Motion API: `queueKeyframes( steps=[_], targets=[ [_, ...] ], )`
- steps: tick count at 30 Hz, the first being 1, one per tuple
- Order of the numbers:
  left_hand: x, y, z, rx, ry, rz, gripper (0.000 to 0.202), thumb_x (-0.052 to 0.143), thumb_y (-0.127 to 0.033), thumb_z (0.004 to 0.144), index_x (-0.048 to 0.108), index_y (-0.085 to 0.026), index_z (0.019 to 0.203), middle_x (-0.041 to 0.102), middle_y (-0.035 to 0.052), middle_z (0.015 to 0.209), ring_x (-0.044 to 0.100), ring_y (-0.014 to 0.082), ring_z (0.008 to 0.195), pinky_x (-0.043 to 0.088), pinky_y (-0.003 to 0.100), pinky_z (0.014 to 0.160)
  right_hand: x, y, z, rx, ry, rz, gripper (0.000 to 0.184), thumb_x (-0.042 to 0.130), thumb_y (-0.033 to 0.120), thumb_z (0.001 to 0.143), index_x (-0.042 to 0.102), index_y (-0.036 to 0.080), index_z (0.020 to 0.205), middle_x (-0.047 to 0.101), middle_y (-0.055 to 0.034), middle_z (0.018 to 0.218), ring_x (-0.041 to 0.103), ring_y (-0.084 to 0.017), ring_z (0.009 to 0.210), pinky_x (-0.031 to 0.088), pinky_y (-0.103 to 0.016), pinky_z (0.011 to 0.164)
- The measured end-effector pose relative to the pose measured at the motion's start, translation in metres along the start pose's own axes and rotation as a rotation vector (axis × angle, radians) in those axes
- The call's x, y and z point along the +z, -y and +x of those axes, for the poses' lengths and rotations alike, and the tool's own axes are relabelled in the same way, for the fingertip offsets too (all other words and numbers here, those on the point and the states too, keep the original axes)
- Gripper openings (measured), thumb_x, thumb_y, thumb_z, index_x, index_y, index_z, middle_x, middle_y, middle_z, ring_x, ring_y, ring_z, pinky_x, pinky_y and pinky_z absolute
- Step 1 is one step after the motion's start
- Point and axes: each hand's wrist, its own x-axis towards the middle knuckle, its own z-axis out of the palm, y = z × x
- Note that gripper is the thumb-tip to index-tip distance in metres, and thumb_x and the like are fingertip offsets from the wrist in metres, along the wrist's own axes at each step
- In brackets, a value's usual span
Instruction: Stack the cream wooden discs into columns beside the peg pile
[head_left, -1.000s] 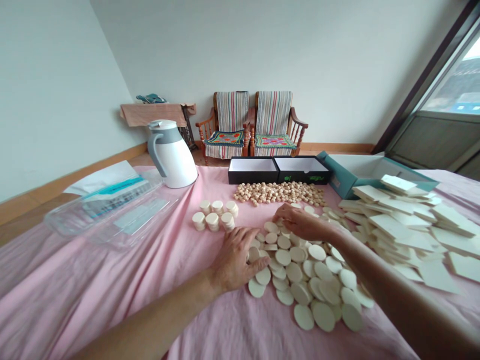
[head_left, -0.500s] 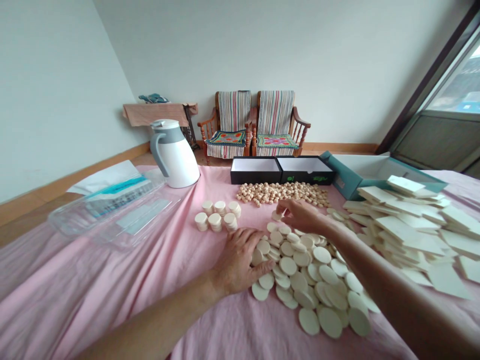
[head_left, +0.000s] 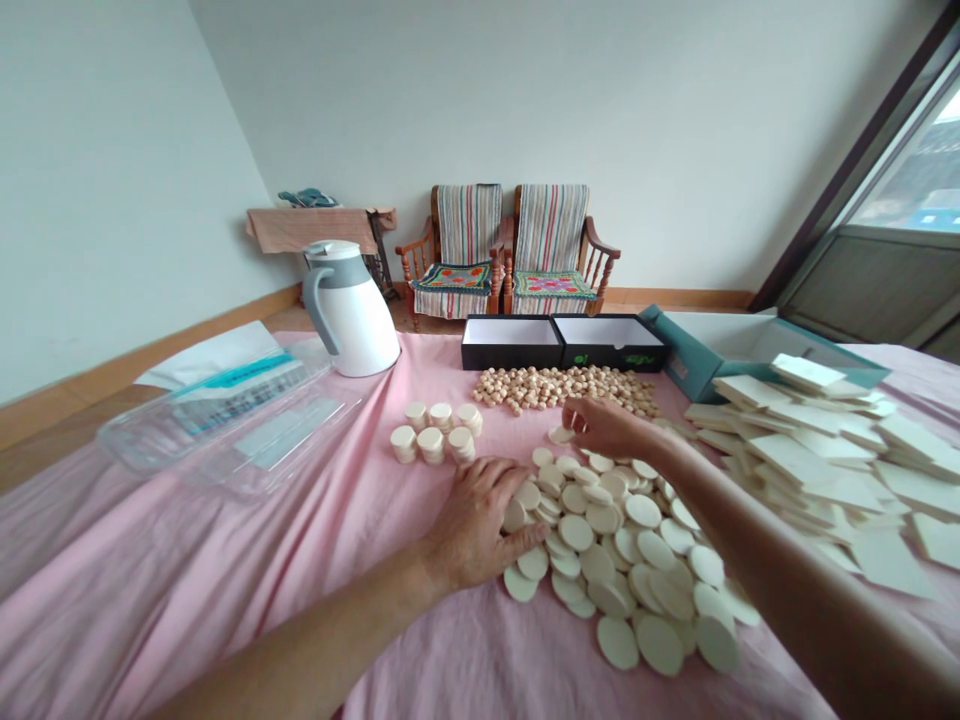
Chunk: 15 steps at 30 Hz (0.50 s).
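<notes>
Cream discs [head_left: 604,560] lie flat in a loose, overlapping spread on a pink cloth [head_left: 225,560]. One round disc [head_left: 560,435] sits at the spread's far edge, just left of the curled fingertips [head_left: 576,412] of the right hand [head_left: 611,428], which is nearer to it than the left. Being round, it has no long axis and points nowhere. Whether those fingers grip anything cannot be told. The left hand [head_left: 476,525] lies open, pressing the spread's near-left edge.
</notes>
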Motion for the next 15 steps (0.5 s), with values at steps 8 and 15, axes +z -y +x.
queueKeyframes(
  steps=[8,15],
  targets=[
    [-0.001,-0.001,0.0,0.015,-0.002,-0.006,0.055,0.049,-0.058,0.083,0.052,-0.02,0.123,0.057,0.0094,0.117,0.049,0.026,0.11,0.036,0.042,0.096,0.019,0.01,0.001,0.003,-0.102,-0.055,0.028,0.058,0.018,0.071,0.063,0.014,0.098,0.065,-0.0094,0.097,0.057,-0.016,0.084,0.037,-0.024,0.073],
    [0.0,0.0,0.0,0.0,0.004,0.009,0.056,0.05,-0.058,0.082,0.052,-0.02,0.123,0.057,0.0092,0.116,0.049,0.0264,0.11,0.037,0.043,0.096,0.015,0.016,0.005,0.042,-0.176,-0.037,0.027,0.048,0.007,0.071,0.065,0.016,0.089,0.068,-0.008,0.091,0.059,-0.018,0.086,0.037,-0.023,0.07]
  ],
)
